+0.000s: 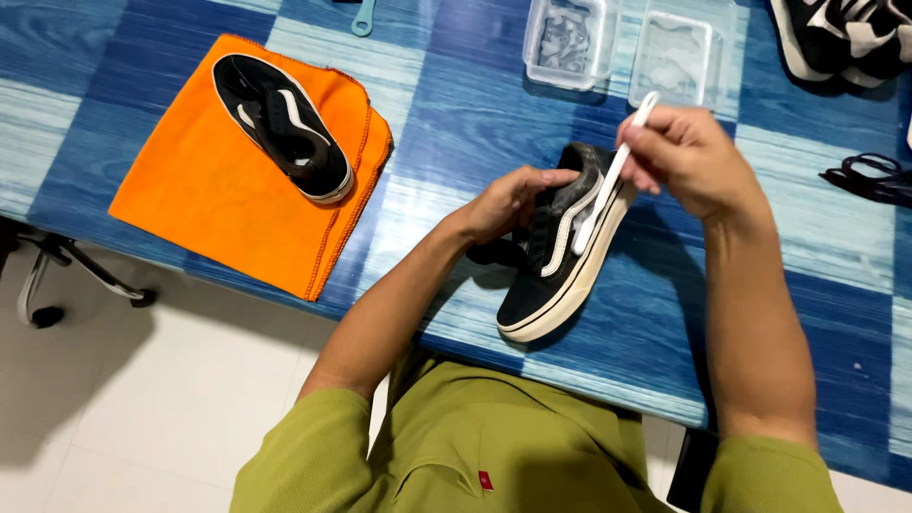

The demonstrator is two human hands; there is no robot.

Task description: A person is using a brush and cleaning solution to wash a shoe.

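Bright, even overhead light; soft shadows; sharp focus.

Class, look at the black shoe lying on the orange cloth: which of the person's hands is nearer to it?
Left. The left hand grips the other black shoe, on the side toward the orange cloth. The right hand, holding a white brush, is farther from the shoe on the cloth.

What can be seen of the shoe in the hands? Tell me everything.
The shoe is a black low sneaker with a white side stripe and an off-white sole, apparently suede or canvas. It lies tilted on the blue table. The left hand steadies it; the right hand holds a white brush against its side.
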